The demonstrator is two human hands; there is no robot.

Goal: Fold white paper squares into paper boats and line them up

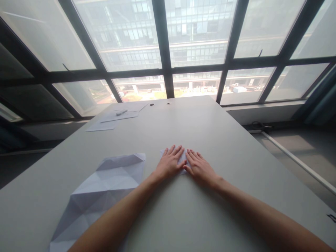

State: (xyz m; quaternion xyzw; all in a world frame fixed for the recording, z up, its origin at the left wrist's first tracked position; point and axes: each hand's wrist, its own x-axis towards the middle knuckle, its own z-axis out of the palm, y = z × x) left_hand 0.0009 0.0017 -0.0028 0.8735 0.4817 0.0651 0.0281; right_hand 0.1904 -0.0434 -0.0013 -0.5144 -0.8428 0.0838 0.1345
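Observation:
Both my hands lie flat, side by side, on a small piece of white paper [181, 158] on the table. My left hand [171, 161] has its fingers stretched out over the paper's left part. My right hand [198, 163] presses on its right side, and the two thumbs meet near the middle. Most of the paper is hidden under the palms, so I cannot tell how it is folded. Left of my left forearm lies a large creased sheet of paper [105, 182], partly raised along its fold lines and partly covered by the arm.
The white table [194, 126] reaches toward tall windows [195, 35]. At its far left lie flat paper sheets [107, 125] with a small pale object [121, 112] on top. A round dark hole [151, 104] sits near the far edge. A white pipe [299, 161] runs along the floor at right.

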